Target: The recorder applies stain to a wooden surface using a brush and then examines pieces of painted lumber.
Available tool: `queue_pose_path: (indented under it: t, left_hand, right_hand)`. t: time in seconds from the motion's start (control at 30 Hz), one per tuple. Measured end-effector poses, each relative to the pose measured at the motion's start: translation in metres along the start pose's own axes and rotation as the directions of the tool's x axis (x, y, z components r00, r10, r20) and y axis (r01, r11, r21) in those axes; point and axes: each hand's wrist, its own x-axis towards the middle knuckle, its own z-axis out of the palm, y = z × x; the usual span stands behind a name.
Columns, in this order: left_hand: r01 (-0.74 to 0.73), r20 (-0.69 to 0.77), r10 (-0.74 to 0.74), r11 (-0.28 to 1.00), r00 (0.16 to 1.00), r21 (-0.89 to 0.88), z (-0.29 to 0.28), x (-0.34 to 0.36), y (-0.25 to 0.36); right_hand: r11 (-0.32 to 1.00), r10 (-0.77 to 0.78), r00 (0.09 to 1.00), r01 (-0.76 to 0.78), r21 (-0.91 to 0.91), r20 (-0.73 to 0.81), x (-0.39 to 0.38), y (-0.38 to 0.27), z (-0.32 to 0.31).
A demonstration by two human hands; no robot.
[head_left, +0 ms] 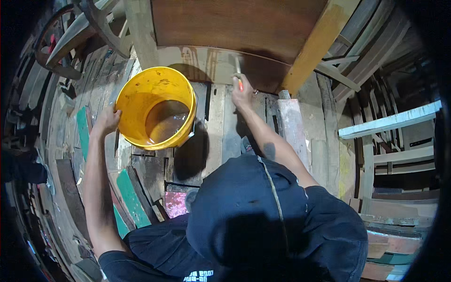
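My left hand [109,119] is closed on the left rim of a yellow bucket [129,101], which is tipped so that its mouth shows. Brown liquid [165,121] lies in the bottom, and the inner wall is spotted. My right hand [242,93] is closed around a paintbrush [238,68] with some red on its handle. The brush tip is at a pale lower board [221,66] of a wooden panel [235,23]. Brown drips run down the pale board left of the brush; to the right its surface is dark brown. Whether the bristles touch it I cannot tell.
A yellowish wooden post [319,44] slants at the panel's right side. Planks form the floor [216,127], with green-painted boards [132,197] at the left. A curved dark wooden piece [101,28] stands at upper left. A pale blue beam [390,121] juts in from the right.
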Motion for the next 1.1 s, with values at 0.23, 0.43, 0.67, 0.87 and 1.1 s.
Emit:
queue_pose_path:
  t: [0.23,0.43,0.67,0.87,1.1]
  left_hand:
    - [0.085,-0.060,-0.085,0.996,0.995,-0.011,0.004,-0.020,-0.072]
    - [0.334,-0.032,-0.338,0.939,0.941,-0.081,-0.008,-0.023,-0.018]
    - [0.283,-0.170,-0.284,0.959,0.944,-0.033,-0.030,-0.021,0.037]
    - [0.134,-0.134,-0.125,0.990,0.983,0.055,-0.026,0.000,0.060]
    - [0.229,-0.093,-0.230,0.973,0.969,-0.019,-0.024,0.049,0.076]
  right_hand:
    - [0.977,-0.141,0.895,0.057,-0.206,-0.422,0.015,0.036,-0.038]
    - [0.997,0.042,0.991,-0.050,0.061,0.129,0.024,0.032,-0.037]
    - [0.955,-0.190,0.796,0.014,0.297,0.574,0.065,-0.092,-0.020]
    - [0.894,-0.309,0.484,0.441,0.077,0.819,0.006,-0.306,0.017]
    - [0.677,-0.039,0.148,0.731,-0.083,0.988,-0.016,-0.390,0.083]
